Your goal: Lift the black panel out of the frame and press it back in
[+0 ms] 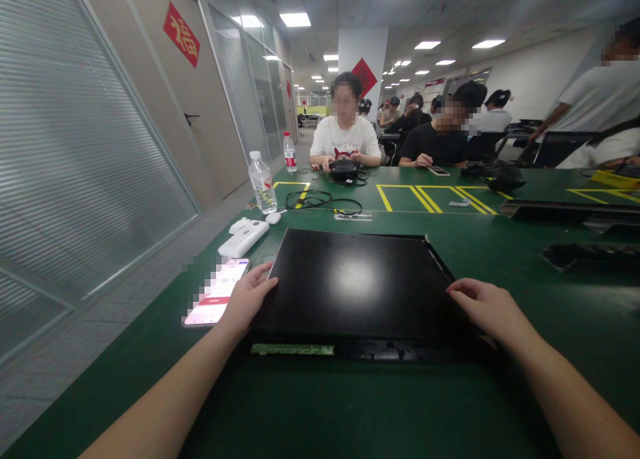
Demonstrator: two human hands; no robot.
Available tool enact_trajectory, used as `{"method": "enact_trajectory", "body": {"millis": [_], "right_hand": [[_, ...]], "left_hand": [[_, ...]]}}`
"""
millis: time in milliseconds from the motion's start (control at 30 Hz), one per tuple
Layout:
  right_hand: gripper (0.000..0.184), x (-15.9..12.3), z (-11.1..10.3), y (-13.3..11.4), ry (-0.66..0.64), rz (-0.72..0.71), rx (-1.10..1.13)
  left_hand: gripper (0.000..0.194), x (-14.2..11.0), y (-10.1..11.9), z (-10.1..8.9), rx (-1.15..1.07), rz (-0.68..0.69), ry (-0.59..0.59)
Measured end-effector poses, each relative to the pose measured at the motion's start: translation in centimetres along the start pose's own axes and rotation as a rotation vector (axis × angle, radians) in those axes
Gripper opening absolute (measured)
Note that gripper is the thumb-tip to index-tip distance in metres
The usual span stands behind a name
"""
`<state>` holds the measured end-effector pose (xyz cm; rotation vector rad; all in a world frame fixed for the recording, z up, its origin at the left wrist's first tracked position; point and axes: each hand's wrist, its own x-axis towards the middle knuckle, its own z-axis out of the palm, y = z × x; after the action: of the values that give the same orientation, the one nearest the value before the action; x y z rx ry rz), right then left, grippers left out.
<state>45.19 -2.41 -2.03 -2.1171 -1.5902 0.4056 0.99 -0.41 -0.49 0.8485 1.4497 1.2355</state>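
The black panel (350,286) lies on the green table (350,412), directly in front of the wearer, face up, with a bright reflection at its centre. The left hand (249,294) grips the left edge, thumb at the face and fingers at the side. The right hand (483,302) pinches the right edge, thumb and forefinger close together. Both grips are narrow and on the panel; whether it is raised off its support cannot be determined.

A dark frame (395,350) extends along the near edge of the panel. A green circuit board (293,350) is located on the left part of this strip.

Left of the panel, a phone (220,292) with a lit screen lies just beside the left hand. Beyond it are a white device (244,238) and an upright clear bottle (263,182). A black cable (320,199) lies in loops beyond the panel. Yellow tape (407,198) marks the far part of the table.

On the opposite side, 2 people are seated: a person in a white shirt (345,136), both hands at a black device (345,170), and a person in a black shirt (435,142)
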Motion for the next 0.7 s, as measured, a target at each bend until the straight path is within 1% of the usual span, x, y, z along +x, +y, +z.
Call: {"method": "enact_trajectory", "body": {"millis": [333,500,700], "right_hand": [[0.024,0.07,-0.01,0.29,0.02,-0.002,0.061],[0.026,0.08,-0.1,0.29,0.006,0.053,0.084],[0.025,0.1,-0.17,0.22,0.01,0.049,0.085]], "left_hand": [[0.049,-0.21,0.43,0.28,-0.002,-0.027,0.02],[0.054,-0.22,0.36,0.19,-0.015,-0.036,-0.011],[0.053,-0.14,0.25,0.23,-0.008,-0.035,-0.029]]}}
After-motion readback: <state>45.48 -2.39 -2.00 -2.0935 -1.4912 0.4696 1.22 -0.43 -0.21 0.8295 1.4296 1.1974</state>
